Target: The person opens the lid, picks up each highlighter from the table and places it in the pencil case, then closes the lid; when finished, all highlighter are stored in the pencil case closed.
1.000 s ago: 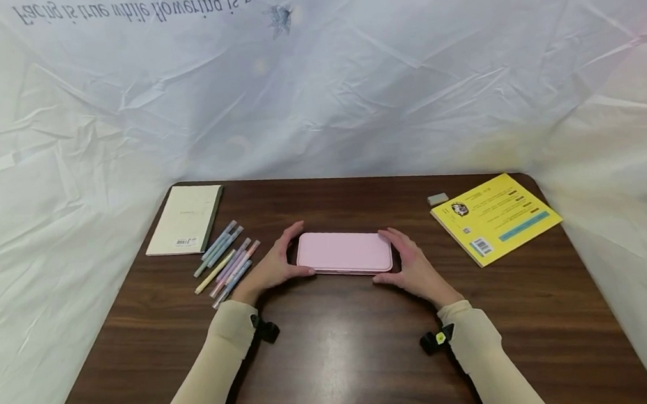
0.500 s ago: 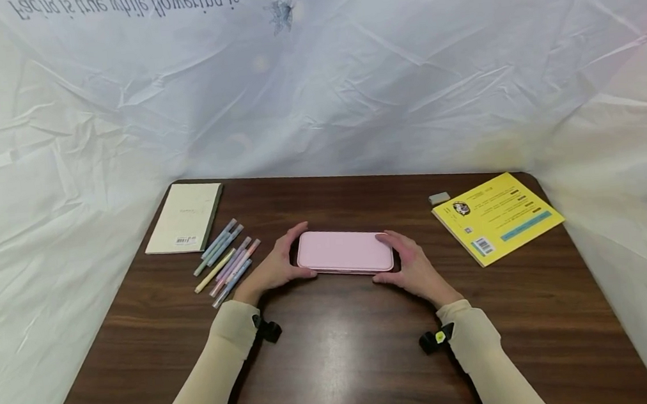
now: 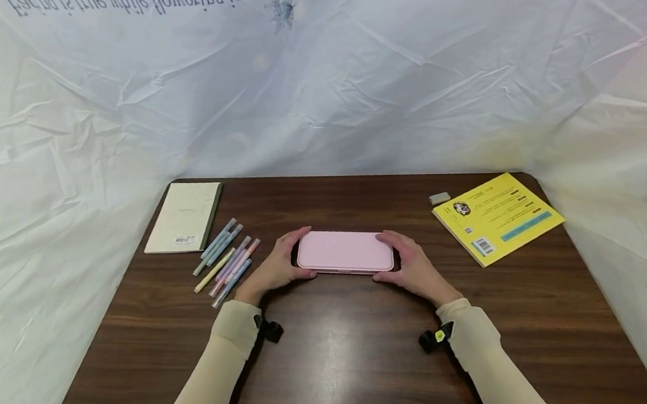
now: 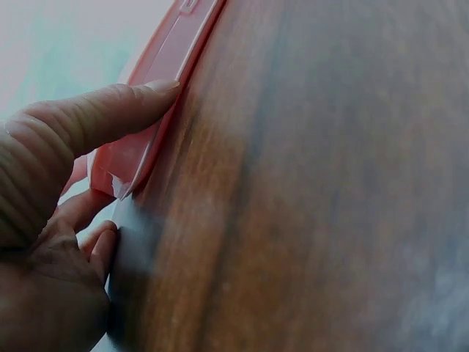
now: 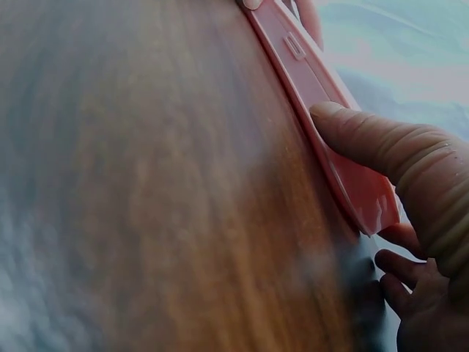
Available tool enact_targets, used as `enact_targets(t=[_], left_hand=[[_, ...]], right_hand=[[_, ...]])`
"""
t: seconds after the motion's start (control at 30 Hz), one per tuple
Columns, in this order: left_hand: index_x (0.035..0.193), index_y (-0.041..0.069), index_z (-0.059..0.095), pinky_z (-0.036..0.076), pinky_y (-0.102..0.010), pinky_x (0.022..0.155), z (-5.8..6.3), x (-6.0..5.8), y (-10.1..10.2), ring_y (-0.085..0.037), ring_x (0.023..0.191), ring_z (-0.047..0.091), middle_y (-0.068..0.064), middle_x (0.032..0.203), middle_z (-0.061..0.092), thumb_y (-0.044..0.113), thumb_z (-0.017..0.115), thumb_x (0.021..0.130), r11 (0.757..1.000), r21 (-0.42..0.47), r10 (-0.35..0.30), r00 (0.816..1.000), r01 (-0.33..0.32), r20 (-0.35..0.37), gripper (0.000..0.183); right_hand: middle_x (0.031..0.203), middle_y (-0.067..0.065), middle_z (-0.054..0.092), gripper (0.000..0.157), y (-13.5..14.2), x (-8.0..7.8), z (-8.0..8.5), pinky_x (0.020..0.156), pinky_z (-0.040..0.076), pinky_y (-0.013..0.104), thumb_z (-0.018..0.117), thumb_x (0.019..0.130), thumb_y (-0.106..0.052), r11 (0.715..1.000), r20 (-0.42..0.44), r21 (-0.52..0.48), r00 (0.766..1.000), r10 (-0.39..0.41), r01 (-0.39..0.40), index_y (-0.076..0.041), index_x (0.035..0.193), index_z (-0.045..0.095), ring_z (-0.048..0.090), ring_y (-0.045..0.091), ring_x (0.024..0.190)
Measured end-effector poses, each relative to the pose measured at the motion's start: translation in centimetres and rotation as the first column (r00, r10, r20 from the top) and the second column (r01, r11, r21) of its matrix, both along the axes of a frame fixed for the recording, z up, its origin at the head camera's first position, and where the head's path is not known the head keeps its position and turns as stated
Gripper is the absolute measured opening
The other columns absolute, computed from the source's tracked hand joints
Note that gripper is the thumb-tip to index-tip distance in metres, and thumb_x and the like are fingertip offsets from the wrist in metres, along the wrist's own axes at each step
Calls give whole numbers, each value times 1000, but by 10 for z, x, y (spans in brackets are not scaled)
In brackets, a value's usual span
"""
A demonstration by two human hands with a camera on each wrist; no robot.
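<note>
My left hand [image 3: 275, 268] and right hand [image 3: 416, 269] grip the pink pencil case [image 3: 344, 251] at both ends, where uneven pressure could skew it.

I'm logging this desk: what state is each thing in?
Pink case: closed, lying flat
Left hand: grips the case's left end
Right hand: grips its right end
Pens: loose, clustered; capping unclear
Cream notebook: closed, flat
Yellow book: closed, barcode up
Small grey block: beside yellow book
</note>
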State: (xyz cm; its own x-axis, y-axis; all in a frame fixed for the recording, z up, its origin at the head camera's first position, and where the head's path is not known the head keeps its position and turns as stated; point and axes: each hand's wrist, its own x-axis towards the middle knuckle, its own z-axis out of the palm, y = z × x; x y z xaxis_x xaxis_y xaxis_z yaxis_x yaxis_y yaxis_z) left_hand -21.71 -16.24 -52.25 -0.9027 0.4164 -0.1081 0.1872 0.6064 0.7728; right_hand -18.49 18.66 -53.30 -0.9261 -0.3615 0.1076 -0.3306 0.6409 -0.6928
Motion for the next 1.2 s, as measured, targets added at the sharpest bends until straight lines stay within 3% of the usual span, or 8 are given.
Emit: enact_targets(t=[0.4,0.67,1.2], left_hand=[[165,21,34,32,-63,119,0,1,5,-38,154,26,-17,167,34,25,93,83,999,-19,26,999,-26,-27,101],[166,26,33,37,-59,116,1,2,4,-32,146,33,-9,164,40,28,92,84,999,-30,30,999,-30,-20,101],[166,24,33,38,-59,115,-2,4,2,-33,144,35,-10,164,39,27,92,85,999,-26,21,1000,-22,-21,101]], right_hand=[[164,19,41,85,4,-2,0,120,29,66,93,82,-37,1000,9,3,1000,-27,27,-16,153,52,38,42,151],[160,18,48,84,4,-4,-2,120,35,59,95,80,-34,999,-31,-28,999,-23,23,-14,151,56,44,39,148],[155,15,55,84,6,-5,-5,117,39,58,96,78,-40,1000,-95,-21,995,-13,11,-13,149,60,51,37,143]])
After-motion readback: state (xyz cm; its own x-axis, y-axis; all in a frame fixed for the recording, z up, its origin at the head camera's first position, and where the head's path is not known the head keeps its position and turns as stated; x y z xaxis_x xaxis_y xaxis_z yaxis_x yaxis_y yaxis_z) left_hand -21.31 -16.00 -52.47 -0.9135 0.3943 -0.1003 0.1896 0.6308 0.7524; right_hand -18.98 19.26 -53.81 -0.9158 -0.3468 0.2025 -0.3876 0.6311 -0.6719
